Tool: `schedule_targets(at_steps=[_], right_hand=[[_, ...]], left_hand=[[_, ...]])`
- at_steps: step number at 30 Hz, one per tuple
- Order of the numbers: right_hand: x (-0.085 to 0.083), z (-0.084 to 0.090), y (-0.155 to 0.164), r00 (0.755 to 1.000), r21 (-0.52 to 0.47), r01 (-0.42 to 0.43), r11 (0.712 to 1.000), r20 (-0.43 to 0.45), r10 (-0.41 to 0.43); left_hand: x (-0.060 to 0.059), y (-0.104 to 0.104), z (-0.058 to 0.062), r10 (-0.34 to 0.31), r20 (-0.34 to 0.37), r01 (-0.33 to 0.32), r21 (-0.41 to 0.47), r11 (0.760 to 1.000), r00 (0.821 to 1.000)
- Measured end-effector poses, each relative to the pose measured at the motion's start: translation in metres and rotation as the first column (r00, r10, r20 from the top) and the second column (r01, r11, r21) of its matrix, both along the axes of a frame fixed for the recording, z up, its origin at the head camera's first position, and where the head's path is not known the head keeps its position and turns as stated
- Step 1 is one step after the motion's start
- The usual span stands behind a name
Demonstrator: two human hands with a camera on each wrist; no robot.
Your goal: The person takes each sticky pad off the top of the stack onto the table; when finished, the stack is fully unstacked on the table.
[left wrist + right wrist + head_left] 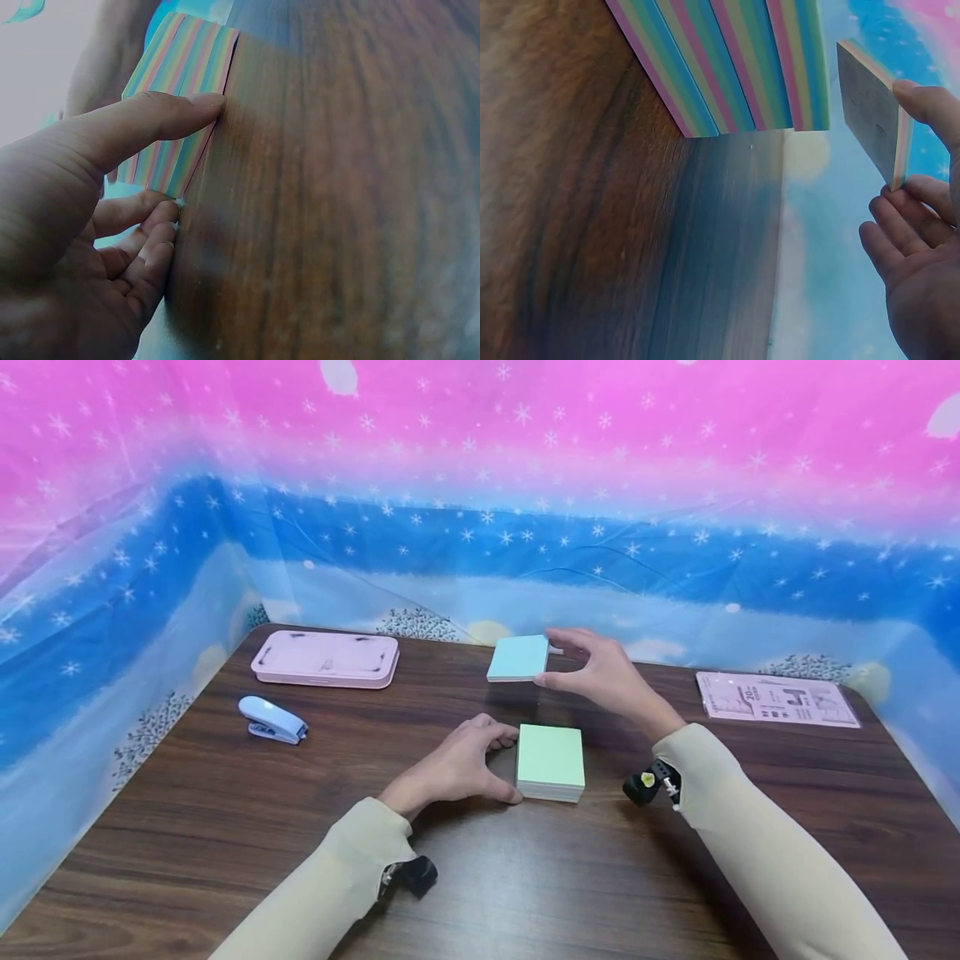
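Observation:
My right hand (600, 672) pinches a thin blue-topped sticky note pad (519, 657) by its right side, between thumb and fingers. That pad is held above the table, beyond a thicker stack of sticky notes (551, 758) with a light green top. In the right wrist view the lifted pad (874, 112) shows a grey underside. The stack's side (184, 64) has pastel stripes in the left wrist view. My left hand (461, 762) is at the stack's left side, thumb by the near corner and fingers by the far one, curled around that side.
A pink pencil case (326, 658) lies at the back left of the brown table (480, 893). Nearer stands a light blue stapler (273, 720). A flat pink printed packet (778, 699) lies at the back right. Patterned cloth (480, 543) hangs around the table.

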State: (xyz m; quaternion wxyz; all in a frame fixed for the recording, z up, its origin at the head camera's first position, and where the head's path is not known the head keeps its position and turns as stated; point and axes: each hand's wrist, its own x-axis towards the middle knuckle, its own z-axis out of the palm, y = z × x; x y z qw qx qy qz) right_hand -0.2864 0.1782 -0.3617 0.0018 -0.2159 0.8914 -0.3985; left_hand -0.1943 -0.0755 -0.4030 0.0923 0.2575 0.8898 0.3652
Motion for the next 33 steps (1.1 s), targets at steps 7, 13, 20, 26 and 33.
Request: schedule_targets(at_steps=[7, 13, 20, 26, 33], right_hand=[[-0.013, -0.007, -0.006, 0.999, -0.002, -0.019, 1.000, 0.039, 0.019], [-0.021, -0.012, -0.012, 0.997, -0.012, -0.032, 0.999, 0.068, 0.033], [-0.029, -0.020, -0.016, 0.992, 0.015, -0.046, 0.999, 0.119, 0.043], [-0.033, -0.026, -0.018, 0.989, 0.063, -0.071, 0.995, 0.133, 0.062], [-0.039, -0.027, -0.026, 0.986, 0.089, -0.094, 0.992, 0.147, 0.080]], left_hand=[[0.000, 0.001, 0.002, -0.018, -0.001, 0.018, 0.007, 1.000, 1.000], [0.000, 0.000, 0.003, -0.018, 0.006, 0.018, 0.002, 1.000, 1.000], [-0.001, 0.002, 0.003, -0.016, 0.015, 0.016, -0.010, 1.000, 1.000], [0.000, 0.001, 0.002, -0.011, 0.020, 0.011, -0.008, 1.000, 1.000], [0.001, -0.002, 0.001, -0.010, 0.015, 0.010, 0.003, 1.000, 1.000]])
